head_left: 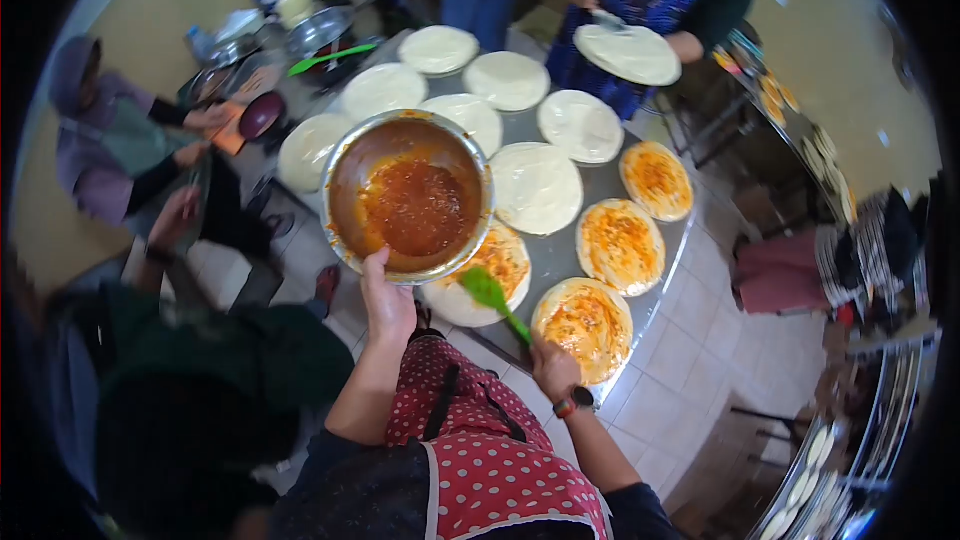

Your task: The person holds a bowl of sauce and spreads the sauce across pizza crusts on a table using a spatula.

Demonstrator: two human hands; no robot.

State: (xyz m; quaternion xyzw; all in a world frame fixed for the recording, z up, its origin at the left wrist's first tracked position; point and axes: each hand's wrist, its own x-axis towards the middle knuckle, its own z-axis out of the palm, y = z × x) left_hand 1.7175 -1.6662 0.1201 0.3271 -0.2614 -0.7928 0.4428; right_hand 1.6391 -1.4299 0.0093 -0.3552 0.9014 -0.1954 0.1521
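Around the bowl (410, 195), held over the table (602, 186), I count four sauced rounds (620, 248), three to five o'clock; seven plain ones, ten to three, seem left. The left hand (388, 302) grips its rim; the right hand (556, 368), at five, clasps the brush (486, 289).

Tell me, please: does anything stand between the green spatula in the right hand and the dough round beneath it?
Nothing visible stands between the green spatula in the right hand and the dough round. The metal bowl in the left hand hides the round's upper-left part from this view.
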